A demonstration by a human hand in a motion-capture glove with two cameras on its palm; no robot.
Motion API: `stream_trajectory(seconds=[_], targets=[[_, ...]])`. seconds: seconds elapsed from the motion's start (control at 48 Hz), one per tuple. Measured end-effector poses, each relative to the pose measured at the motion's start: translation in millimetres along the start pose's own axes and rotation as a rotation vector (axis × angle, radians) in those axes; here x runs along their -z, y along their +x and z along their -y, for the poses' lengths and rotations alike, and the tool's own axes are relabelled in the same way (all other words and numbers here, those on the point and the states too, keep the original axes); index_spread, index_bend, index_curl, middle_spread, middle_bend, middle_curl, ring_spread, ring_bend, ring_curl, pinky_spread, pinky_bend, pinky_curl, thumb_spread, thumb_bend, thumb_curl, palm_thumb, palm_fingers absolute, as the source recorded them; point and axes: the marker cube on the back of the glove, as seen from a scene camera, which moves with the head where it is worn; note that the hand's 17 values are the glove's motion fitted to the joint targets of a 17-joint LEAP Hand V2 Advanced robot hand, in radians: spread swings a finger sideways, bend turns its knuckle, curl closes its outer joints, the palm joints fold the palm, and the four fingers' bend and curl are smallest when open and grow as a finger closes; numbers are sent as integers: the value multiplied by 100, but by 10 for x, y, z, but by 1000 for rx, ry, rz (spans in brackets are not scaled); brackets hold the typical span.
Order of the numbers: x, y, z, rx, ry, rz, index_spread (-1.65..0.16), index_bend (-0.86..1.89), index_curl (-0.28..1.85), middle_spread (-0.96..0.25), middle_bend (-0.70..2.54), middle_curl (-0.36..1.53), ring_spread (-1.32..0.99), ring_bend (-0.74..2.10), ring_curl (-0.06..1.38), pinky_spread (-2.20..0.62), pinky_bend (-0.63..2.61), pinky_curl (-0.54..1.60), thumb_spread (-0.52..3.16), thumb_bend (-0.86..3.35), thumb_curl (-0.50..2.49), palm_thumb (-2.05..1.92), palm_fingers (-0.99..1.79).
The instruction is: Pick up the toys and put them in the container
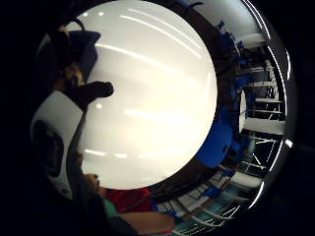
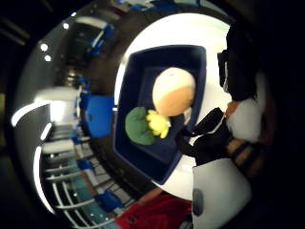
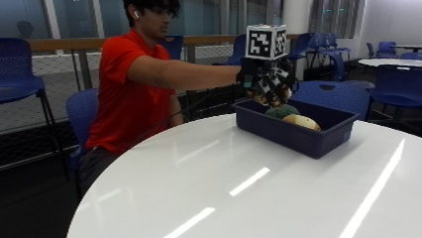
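Glossy white table [image 3: 250,188] (streaked with reflections), matt plastic container [image 3: 290,131], plush toys [image 2: 164,102].

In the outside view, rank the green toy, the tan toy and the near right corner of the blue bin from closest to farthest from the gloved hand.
1. Green toy: in the blue bin, just below the gloved right hand.
2. Tan toy: in the bin beside the green one, further along.
3. Near right corner of the bin: lowest, farthest from the hand.
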Motion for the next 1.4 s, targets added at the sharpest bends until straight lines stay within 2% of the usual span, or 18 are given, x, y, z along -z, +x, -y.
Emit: stream_trajectory(seconds=[0.354, 0.542, 0.646, 0.792, 0.834, 0.855, 0.896, 0.917, 0.959, 1.063, 1.146, 1.292, 1.397], targets=[[14, -1005, -19, 135, -5, 81, -43, 34, 92, -53, 34, 67, -59, 59, 45, -45, 98, 36, 80, 6, 92, 63, 82], [61, -1559, -59, 204, 69, 70, -45, 30, 99, -54, 30, 72, -58, 59, 47, -45, 100, 36, 81, 4, 96, 63, 81], [-15, -1632, -63, 279, 64, 12, -45, 27, 102, -54, 28, 74, -58, 59, 47, -45, 100, 36, 81, 3, 97, 63, 81], [-120, -1703, -91, 271, -15, 86, -46, 20, 105, -53, 19, 75, -56, 57, 48, -43, 105, 38, 85, 2, 98, 62, 73], [-145, -1725, -104, 253, -47, 122, -45, 10, 103, -51, 15, 74, -53, 58, 49, -39, 109, 39, 92, -1, 96, 55, 56], [-167, -1725, -112, 253, -59, 118, -45, 11, 102, -47, 10, 71, -47, 53, 48, -34, 108, 39, 96, -5, 92, 48, 35], [-216, -1717, -128, 259, -76, 97, -44, 16, 101, -40, 6, 69, -41, 51, 51, -28, 113, 43, 103, -7, 88, 39, 19], [-234, -1708, -135, 260, -81, 93, -44, 7, 96, -33, -2, 65, -33, 41, 48, -23, 121, 45, 105, -14, 82, 27, -12], [-257, -1675, -146, 257, -88, 99, -43, 1, 89, -26, 1, 61, -25, 32, 47, -16, 130, 46, 107, -13, 76, 16, -31], [-254, -1502, -185, 272, -104, 137, -40, 1, 73, -15, 5, 50, -12, 20, 39, -5, 132, 43, 109, -10, 65, -3, -37], [-305, -1336, -231, 247, -86, 75, -38, 3, 63, -10, 6, 45, -5, 18, 36, 0, 126, 41, 110, -8, 58, -6, -38], [-404, -1065, -369, 245, -69, 9, -36, 8, 52, -7, 8, 38, 0, 17, 35, 5, 116, 37, 111, -7, 49, -8, -35], [-470, -804, -457, 192, -71, 9, -35, 10, 47, -6, 8, 34, 2, 16, 34, 7, 111, 35, 111, -7, 43, -8, -33]])
